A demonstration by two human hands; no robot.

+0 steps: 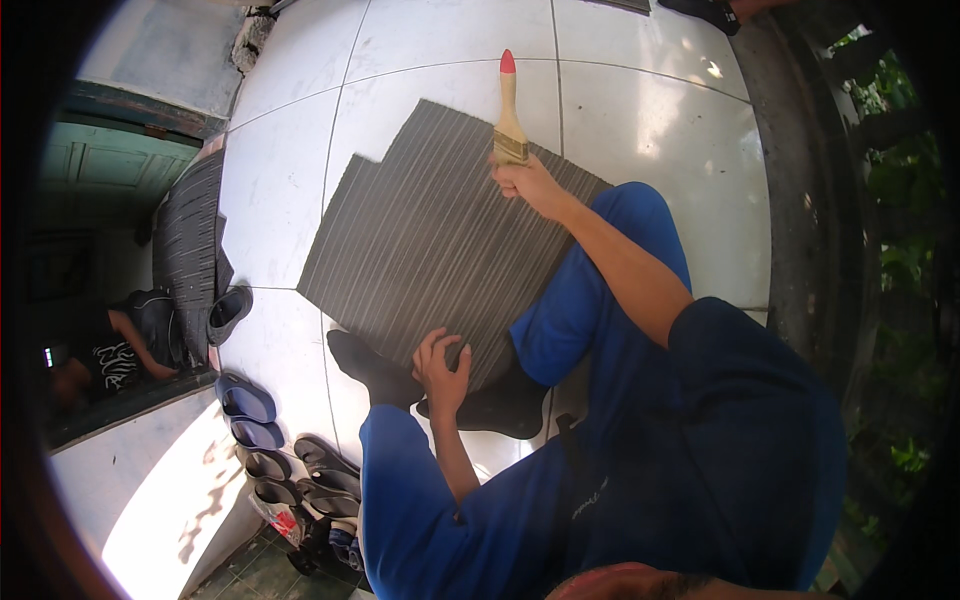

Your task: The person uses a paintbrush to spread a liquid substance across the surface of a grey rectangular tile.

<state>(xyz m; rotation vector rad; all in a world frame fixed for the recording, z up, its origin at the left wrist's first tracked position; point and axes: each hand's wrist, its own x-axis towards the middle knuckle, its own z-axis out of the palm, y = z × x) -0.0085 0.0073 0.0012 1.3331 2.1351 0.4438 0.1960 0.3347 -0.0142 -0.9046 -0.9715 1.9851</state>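
A dark grey striped mat (430, 235) lies on the white tiled floor (290, 200). My right hand (528, 182) grips a wooden paintbrush (509, 115) with a red-tipped handle pointing away from me, its bristle end down on the mat's far edge. My left hand (443, 370) rests with fingers spread on the mat's near edge, pressing it flat beside my black-socked foot (372, 368). I sit in blue trousers with my knee (630, 215) raised over the mat's right side.
Several sandals (270, 440) line the step at lower left. Another striped mat (190, 240) lies by a green doorway, where a person in a black shirt (130, 345) sits. A dark kerb (800, 200) and greenery run along the right.
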